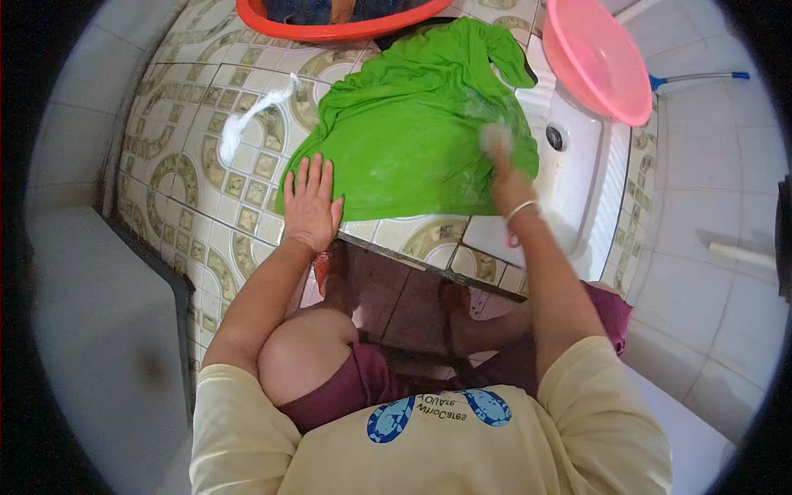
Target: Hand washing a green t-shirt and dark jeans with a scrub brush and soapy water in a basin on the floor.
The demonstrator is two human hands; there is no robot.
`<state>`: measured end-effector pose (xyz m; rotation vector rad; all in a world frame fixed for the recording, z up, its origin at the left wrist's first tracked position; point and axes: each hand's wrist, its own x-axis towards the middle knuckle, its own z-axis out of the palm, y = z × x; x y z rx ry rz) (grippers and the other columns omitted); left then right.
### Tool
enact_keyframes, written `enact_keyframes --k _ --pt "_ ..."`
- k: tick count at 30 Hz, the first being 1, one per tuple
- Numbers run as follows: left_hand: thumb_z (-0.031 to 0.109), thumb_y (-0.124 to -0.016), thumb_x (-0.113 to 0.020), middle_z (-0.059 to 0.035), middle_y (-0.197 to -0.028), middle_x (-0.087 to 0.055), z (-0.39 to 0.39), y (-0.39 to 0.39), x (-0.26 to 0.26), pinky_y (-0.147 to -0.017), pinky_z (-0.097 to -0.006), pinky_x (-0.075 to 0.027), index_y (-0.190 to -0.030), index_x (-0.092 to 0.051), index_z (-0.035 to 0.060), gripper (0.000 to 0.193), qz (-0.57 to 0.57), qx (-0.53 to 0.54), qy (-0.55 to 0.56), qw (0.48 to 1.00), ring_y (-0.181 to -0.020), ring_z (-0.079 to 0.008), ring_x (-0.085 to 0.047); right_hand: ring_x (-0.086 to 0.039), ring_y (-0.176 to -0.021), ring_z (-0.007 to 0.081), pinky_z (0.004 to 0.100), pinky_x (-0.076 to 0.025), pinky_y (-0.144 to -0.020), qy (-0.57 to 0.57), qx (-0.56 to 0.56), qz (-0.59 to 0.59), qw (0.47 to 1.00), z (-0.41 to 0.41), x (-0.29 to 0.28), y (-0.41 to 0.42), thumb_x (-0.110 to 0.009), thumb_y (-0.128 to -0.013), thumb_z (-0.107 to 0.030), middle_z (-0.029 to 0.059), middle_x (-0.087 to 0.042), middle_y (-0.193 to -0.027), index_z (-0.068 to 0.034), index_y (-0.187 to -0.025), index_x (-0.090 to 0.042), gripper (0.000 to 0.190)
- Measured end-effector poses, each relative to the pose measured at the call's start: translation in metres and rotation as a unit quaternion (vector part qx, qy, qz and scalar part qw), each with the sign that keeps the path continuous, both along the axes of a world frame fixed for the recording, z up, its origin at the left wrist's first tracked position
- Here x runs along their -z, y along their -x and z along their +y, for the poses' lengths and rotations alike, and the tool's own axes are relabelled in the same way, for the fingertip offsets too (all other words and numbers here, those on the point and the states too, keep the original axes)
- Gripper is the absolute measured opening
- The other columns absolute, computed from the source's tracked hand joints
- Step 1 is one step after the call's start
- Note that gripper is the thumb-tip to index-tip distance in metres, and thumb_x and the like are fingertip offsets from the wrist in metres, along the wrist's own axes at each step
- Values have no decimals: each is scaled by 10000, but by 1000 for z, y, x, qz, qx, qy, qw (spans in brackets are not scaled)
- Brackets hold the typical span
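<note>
A wet green garment [396, 136] lies spread over the tiled floor and partly over the white squat toilet pan, with whitish suds on its right part. My left hand [310, 201] lies flat on its lower left corner, fingers spread, holding nothing. Over the right part of the cloth is my right hand [512, 182], blurred by motion, with a bangle at the wrist. A pale, blurred object [496, 139], perhaps a brush or a bar of soap, is at its fingers. What exactly it is cannot be told.
A red tub [346, 31] with dark contents stands at the top. The pink basin [603, 62] leans at the upper right, near a blue-ended rod [699, 78]. White twisted mesh [247, 120] lies on the tiles at left. The pan's drain hole [555, 137] is right of the garment.
</note>
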<state>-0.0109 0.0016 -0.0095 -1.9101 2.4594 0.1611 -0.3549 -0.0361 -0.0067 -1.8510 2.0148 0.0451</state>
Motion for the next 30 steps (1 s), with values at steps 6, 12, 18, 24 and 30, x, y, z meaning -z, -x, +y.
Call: enact_keyframes --k 6,12,18,24,30 --pt "287 -830 -451 -151 -1413 -203 -5 14 3 -1064 -466 -88 -1349 -238 28 618 11 14 4 1000 -1312 -310 -158 -571 -519 330 461 -443 -483 28 -33 0 999 68 64 -68 -459 -785 -89 186 -583 -637 -192 -1370 -184 654" --pt "289 -835 -443 -150 -1414 -200 6 -7 -1 -1064 -466 -88 -1352 -233 29 615 2 4 9 1000 -1312 -312 -156 -602 -697 376 475 -472 -613 -6 52 -90 995 45 7 -9 -396 -827 -103 228 -614 -799 -255 -1345 -249 560" --pt "280 -835 -448 -146 -1416 -200 -8 15 4 -1063 -464 -89 -1356 -228 31 618 11 15 20 1000 -1309 -306 -167 -597 -664 381 486 -471 -584 -37 -47 7 998 47 14 -73 -448 -783 -100 223 -614 -784 -218 -1353 -239 618" --pt "280 -832 -454 -148 -1410 -213 -6 11 -1 -1062 -462 -95 -1350 -241 27 615 24 19 27 999 -1306 -305 -175 -618 -650 321 446 -480 -552 2 -16 -21 1000 47 34 0 -425 -835 -151 207 -621 -747 -152 -1266 -357 436" --pt "317 -818 -475 -163 -1400 -228 0 -1 9 -1058 -470 -101 -1335 -257 7 641 33 10 15 999 -1304 -311 -184 -604 -613 345 463 -463 -553 28 -47 -25 998 28 -14 -86 -426 -852 -183 202 -610 -718 -165 -1277 -369 429"
